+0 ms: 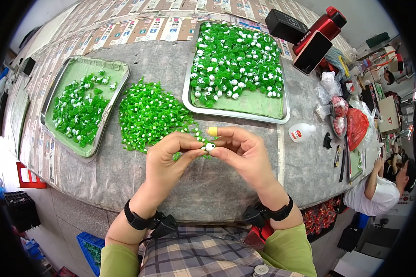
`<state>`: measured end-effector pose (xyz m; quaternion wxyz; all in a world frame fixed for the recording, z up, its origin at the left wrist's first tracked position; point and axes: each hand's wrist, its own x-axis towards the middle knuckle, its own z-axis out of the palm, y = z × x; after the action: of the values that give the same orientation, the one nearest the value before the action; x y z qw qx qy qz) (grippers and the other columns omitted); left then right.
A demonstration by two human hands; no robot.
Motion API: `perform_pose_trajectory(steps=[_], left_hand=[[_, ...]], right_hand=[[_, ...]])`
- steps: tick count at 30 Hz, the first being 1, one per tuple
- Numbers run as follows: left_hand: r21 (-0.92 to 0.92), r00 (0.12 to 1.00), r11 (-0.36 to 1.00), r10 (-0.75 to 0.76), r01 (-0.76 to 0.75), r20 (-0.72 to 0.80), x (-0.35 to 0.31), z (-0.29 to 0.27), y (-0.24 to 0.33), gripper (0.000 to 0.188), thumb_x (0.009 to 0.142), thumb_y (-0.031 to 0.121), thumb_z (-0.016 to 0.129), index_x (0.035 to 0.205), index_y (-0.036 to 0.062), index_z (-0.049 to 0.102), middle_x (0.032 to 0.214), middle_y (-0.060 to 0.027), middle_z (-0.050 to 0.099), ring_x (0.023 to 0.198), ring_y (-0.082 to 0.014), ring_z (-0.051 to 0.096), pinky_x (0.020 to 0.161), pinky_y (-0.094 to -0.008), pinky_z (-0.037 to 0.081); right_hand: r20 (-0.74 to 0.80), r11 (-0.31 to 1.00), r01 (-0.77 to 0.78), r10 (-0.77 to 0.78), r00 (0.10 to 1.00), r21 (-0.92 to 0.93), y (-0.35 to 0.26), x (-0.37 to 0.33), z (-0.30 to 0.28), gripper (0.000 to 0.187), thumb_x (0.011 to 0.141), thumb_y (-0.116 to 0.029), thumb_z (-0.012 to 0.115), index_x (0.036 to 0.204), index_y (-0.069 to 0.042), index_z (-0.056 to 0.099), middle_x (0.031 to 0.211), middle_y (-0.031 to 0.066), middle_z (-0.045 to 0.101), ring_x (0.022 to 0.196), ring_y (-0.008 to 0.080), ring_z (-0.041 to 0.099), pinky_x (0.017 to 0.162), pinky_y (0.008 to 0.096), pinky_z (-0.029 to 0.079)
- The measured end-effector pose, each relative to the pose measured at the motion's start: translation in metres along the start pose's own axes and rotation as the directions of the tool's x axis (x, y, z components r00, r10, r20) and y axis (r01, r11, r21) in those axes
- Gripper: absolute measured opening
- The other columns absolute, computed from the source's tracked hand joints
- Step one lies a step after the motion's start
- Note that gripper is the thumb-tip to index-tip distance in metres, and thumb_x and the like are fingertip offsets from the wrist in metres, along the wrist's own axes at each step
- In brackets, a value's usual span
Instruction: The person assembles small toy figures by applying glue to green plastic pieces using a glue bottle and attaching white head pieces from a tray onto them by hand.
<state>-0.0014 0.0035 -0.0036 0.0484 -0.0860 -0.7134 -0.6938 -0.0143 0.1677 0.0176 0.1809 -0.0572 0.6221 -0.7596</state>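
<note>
My left hand (168,154) and my right hand (245,154) meet above the table, thumbs and fingers pinching one small green plastic figure with white ball eyes (210,147). Its green part is mostly hidden by my fingertips. A yellow wrap (212,131) covers the tip of my right index finger. Just beyond my left hand lies a loose heap of small bright green pieces with white spots (152,113). Behind my hands, a large metal tray (238,117) holds many green figures with white eyes. A smaller metal tray (118,76) at the left holds more of them.
On the right stand a white squeeze bottle (302,132), a phone (312,52) leaning against a red flask (326,27), and a black box (286,25). Plastic bags (356,127) and a pen (337,156) lie near the right edge. Another person (376,191) sits beyond it.
</note>
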Motion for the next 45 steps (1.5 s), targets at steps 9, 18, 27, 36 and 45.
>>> perform_pose_trajectory(steps=[9, 18, 27, 36, 45], left_hand=[[0.387, 0.947, 0.865, 0.306, -0.321, 0.100, 0.002, 0.001, 0.003, 0.015, 0.062, 0.001, 0.066, 0.072, 0.0033, 0.056, 0.069, -0.0081, 0.057, 0.063, -0.0204, 0.056, 0.055, -0.0272, 0.045], [0.268, 0.985, 0.948, 0.161, -0.171, 0.059, 0.003, -0.003, 0.002, 0.011, 0.066, 0.000, 0.064, 0.073, 0.0022, 0.056, 0.070, -0.0073, 0.058, 0.062, -0.0163, 0.056, 0.054, -0.0256, 0.044], [-0.844, 0.822, 0.439, -0.326, -0.307, -0.468, 0.028, -0.075, 0.006, 0.019, 0.082, 0.013, 0.050, 0.095, 0.0003, 0.052, 0.081, -0.0049, 0.056, 0.065, -0.0069, 0.051, 0.058, -0.0161, 0.044], [0.595, 0.972, 0.786, 0.031, -0.167, 0.231, 0.006, 0.004, -0.001, 0.013, 0.065, 0.014, 0.065, 0.073, 0.0063, 0.058, 0.072, -0.0046, 0.049, 0.067, -0.0173, 0.047, 0.057, -0.0277, 0.039], [0.692, 0.941, 0.654, 0.101, -0.307, 0.322, 0.006, 0.017, -0.005, 0.015, 0.062, 0.014, 0.065, 0.071, 0.0070, 0.055, 0.073, -0.0053, 0.046, 0.071, -0.0225, 0.044, 0.064, -0.0319, 0.037]], right_hand=[[0.098, 0.995, -0.103, 0.102, 0.990, 0.010, 0.000, 0.002, -0.010, 0.021, 0.076, -0.003, 0.056, 0.096, 0.003, 0.056, 0.087, 0.0068, 0.059, 0.079, 0.0090, 0.055, 0.070, 0.0195, 0.045], [0.056, 0.995, -0.071, 0.068, 0.996, 0.067, 0.003, 0.009, -0.008, 0.019, 0.075, -0.005, 0.058, 0.092, 0.002, 0.057, 0.082, 0.0073, 0.059, 0.074, 0.0112, 0.057, 0.064, 0.0205, 0.046], [0.182, 0.505, 0.218, -0.119, 0.976, -0.835, 0.013, 0.011, -0.017, 0.015, 0.069, -0.014, 0.062, 0.076, -0.002, 0.057, 0.065, 0.0080, 0.052, 0.056, 0.0171, 0.052, 0.050, 0.0262, 0.040], [-0.073, 0.619, 0.141, -0.307, 0.949, -0.772, -0.012, 0.005, -0.025, 0.011, 0.070, -0.011, 0.062, 0.076, -0.003, 0.056, 0.064, 0.0060, 0.053, 0.049, 0.0139, 0.048, 0.045, 0.0230, 0.037], [-0.593, 0.679, 0.140, -0.709, 0.382, -0.721, -0.053, -0.050, -0.097, 0.010, 0.076, -0.007, 0.058, 0.083, 0.000, 0.057, 0.068, -0.0032, 0.051, 0.057, 0.0016, 0.041, 0.052, 0.0147, 0.034]])
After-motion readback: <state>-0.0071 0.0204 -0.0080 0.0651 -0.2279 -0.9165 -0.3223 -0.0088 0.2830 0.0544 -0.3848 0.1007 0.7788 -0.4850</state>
